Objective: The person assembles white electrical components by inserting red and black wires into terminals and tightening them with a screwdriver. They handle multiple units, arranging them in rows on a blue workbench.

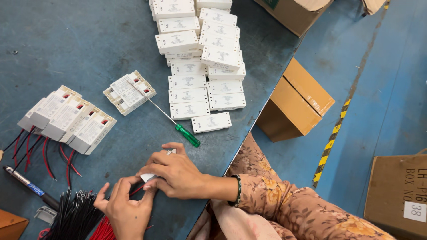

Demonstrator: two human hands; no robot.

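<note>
Right hand (175, 173) over small white module (147, 177), left hand (126, 209) beneath

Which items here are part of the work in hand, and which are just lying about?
In use: left hand, right hand, small white box, red wires, black wires.
Idle: screwdriver, wired boxes, stacked boxes, cartons.

Screwdriver (171, 120) between wired modules (66, 120) left, stacked cases (200, 62) right — cartons (296, 104) off-table.

A single head-worn camera looks steeply down from close above onto a blue worktable (89, 40). The floor (382, 89) shows at the right. No second view shares the scene.
</note>
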